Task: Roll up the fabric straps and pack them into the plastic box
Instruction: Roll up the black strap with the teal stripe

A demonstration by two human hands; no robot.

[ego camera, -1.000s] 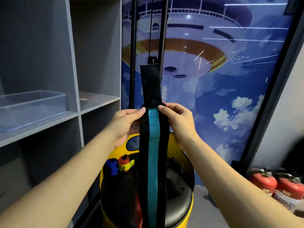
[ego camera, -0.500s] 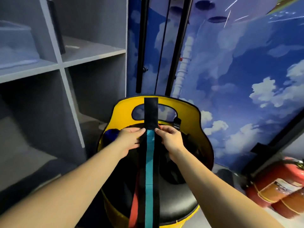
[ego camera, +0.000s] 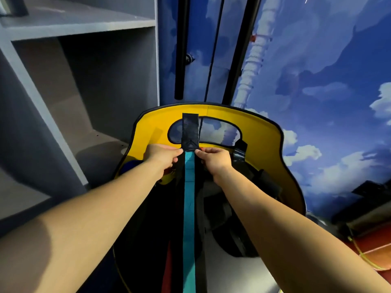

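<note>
Right now both hands hold one fabric strap, a long black band with a teal stripe down its middle, which runs from the near bottom edge of the view up toward the far side. The left hand pinches the strap's left edge with thumb and fingertips curled in, and the right hand pinches the right edge the same way, the two almost level with each other and just apart across the strap's width. Above the fingers the strap's black mesh end stands upright, past the teal stripe. Behind and beneath the strap is a yellow chair with a black seat; the mesh end crosses the oval cut-out in its backrest. A black buckle or clip sits on the chair just right of the right hand. To the left stands a grey shelf unit with open compartments. On the far wall is a blue sky mural with white clouds, and two black poles run down in front of it. The plastic box cannot be made out in this view
</note>
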